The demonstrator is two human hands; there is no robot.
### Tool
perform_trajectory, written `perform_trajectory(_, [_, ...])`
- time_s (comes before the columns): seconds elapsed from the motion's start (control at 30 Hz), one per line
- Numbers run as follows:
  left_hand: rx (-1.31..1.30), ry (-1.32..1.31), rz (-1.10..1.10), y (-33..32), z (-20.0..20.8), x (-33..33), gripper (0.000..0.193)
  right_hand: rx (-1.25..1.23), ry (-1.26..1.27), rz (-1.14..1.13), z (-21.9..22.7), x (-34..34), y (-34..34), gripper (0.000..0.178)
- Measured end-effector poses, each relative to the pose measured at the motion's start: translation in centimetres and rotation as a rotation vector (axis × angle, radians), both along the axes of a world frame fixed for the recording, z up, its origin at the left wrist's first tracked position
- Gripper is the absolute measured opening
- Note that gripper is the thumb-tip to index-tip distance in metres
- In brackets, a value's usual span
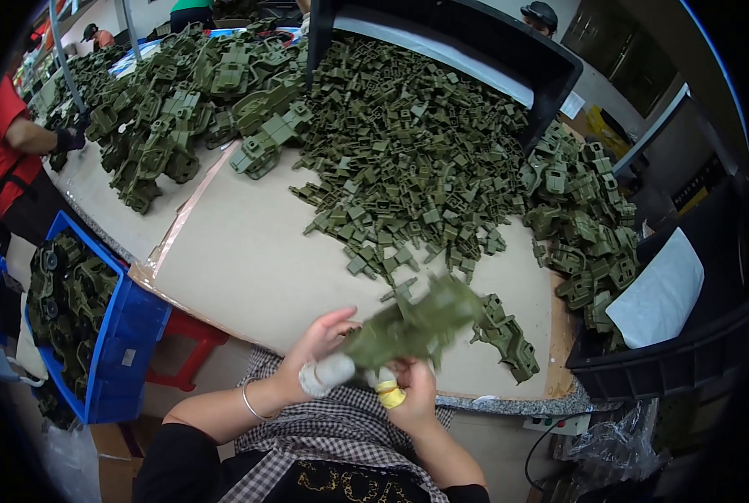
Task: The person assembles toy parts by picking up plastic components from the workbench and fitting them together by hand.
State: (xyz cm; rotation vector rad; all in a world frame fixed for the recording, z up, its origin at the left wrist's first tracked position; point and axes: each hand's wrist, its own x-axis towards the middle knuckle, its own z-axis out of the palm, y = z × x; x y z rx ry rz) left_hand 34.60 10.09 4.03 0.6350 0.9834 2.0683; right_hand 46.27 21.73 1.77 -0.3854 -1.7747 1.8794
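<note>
Both hands hold one olive-green plastic assembly just above the near table edge; it is blurred by motion. My left hand, thumb wrapped in white tape and a bangle on the wrist, grips its left end. My right hand, with yellow tape on a finger, holds it from below. Another green moulded part lies on the table just right of the hands.
A big heap of small green plastic pieces spills from a tipped black bin. Larger green assemblies pile up at left and at right. A blue crate of parts stands at lower left. A person in red works at far left.
</note>
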Motion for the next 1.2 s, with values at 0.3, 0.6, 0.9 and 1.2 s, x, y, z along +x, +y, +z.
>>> perform_trajectory(0.3, [-0.101, 0.734, -0.12, 2.1, 0.7, -0.5, 0.062, 0.47, -0.08, 0.016, -2.2, 3.1, 1.5, 0.02])
perform_trajectory(0.6, [-0.144, 0.719, -0.034, 2.0, 1.1, 0.4, 0.057, 0.386, -0.217, -0.06, -2.7, 2.5, 0.6, 0.029])
perform_trajectory(0.9, [-0.006, -0.09, -0.343, 1.5, -3.5, -2.2, 0.065, 0.679, -0.584, 0.26, 4.2, 0.3, 3.9, 0.022])
perform_trajectory(1.2, [0.015, -0.364, -0.314, 0.4, -1.5, -3.5, 0.075, 1.114, -0.434, -0.255, 6.7, 7.5, 12.2, 0.062])
